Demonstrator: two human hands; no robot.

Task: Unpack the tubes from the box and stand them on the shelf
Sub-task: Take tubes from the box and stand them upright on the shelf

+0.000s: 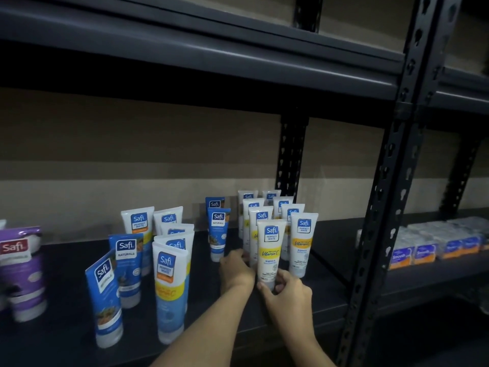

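While the right hand [285,290] is gripping the cap end of the front yellow-and-white tube [271,250], that tube is standing upright on the shelf [330,247], near its front edge and towards its right end. Its cap is pointing down, its crimped end up, its long axis vertical and its label facing outward. The left hand [235,271] is reaching the tube behind [260,217]; whether it is grasping it cannot be told. Matching tubes [304,234] are standing in two rows, and blue tubes [218,229] are standing further left.

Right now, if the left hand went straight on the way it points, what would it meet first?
Probably the white-and-yellow tube directly behind the front tube; the left hand looks almost touching it.
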